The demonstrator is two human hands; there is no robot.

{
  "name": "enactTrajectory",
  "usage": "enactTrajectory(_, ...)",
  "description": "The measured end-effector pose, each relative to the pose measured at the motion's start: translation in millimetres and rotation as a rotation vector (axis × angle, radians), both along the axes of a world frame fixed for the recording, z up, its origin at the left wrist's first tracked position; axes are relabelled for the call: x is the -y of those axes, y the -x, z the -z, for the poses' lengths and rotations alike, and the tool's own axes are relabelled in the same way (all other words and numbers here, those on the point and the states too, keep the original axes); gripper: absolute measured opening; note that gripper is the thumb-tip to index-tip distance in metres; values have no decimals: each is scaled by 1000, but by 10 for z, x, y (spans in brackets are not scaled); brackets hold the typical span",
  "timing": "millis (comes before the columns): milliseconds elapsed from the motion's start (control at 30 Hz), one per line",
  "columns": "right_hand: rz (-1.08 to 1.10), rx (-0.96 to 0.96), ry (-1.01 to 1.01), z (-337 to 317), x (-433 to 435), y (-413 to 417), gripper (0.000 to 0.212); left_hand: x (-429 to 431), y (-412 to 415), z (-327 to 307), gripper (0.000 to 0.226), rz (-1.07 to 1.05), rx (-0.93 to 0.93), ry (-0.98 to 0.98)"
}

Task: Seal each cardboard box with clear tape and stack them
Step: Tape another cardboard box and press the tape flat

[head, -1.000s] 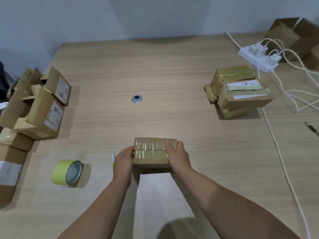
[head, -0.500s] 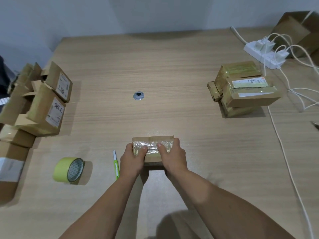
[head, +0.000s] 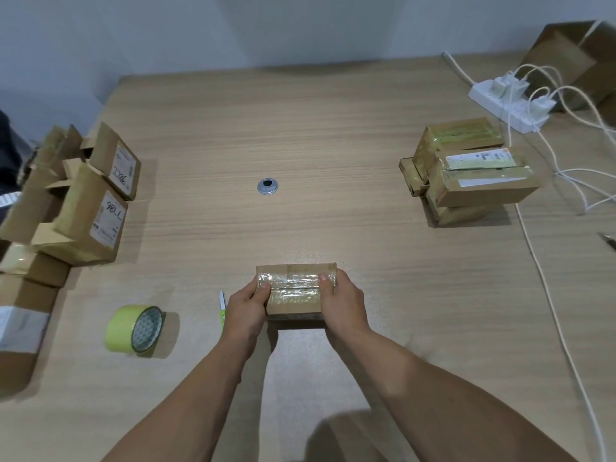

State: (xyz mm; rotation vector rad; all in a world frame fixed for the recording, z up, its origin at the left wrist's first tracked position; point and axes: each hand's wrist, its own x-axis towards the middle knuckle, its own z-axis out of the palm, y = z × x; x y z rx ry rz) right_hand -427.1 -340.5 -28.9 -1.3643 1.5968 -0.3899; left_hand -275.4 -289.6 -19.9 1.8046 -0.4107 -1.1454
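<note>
Sealing step closing: box [head: 293, 306] at lower centre, tape [head: 293, 284] across its top.
I find left hand [head: 245, 308] and right hand [head: 345, 305] clamped on its ends, thumbs pressing the tape. Next, I judge: lift to the stack [head: 466, 171], centre right, set square.

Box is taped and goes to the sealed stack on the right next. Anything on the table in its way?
Nothing visible. The box, gripped by the left hand and right hand, has bare table up to the sealed stack. The white cable runs beyond the stack, and the metal grommet lies left of that path.
</note>
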Motion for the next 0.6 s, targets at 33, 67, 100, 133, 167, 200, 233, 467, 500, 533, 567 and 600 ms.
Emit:
enactTrajectory(33, 1, -1, 0, 3, 1, -1, 27, 2, -16, 7, 24, 8, 0, -7)
enactTrajectory(67, 1, -1, -8, -6, 3, 3, 29, 2, -29, 15, 26, 21, 14, -18)
enactTrajectory(100, 2, -2, -21, -16, 15, 7, 34, 1, -42, 23, 27, 29, 28, -31)
enactTrajectory(133, 2, -5, -37, -37, 32, 12, 40, 7, -46, 12, 27, 33, 43, -46)
enactTrajectory(167, 2, -8, -53, -57, 55, 10, 44, 22, -48, -5, 26, 35, 70, -62)
enactTrajectory(200, 1, -11, -71, -76, 75, 3, 49, 40, -45, -9, 26, 52, 133, -90)
enactTrajectory(233, 0, -17, -84, -86, 88, -12, 55, 51, -32, -11, 30, 85, 221, -122)
enactTrajectory(467, 26, -86, -72, -90, 72, -119, 63, 105, 183, -71, 43, 119, 443, -191)
enactTrajectory(500, 26, -78, -54, -70, 75, -109, 58, 104, 167, -59, 41, 121, 454, -184)
enactTrajectory(533, 25, -68, -39, -60, 78, -96, 54, 98, 148, -45, 40, 124, 463, -177)
enactTrajectory(567, 25, -59, -29, -44, 79, -83, 50, 92, 132, -31, 40, 127, 476, -168)
enactTrajectory(600, 23, -51, -25, -46, 74, -76, 47, 86, 120, -24, 40, 126, 481, -156)
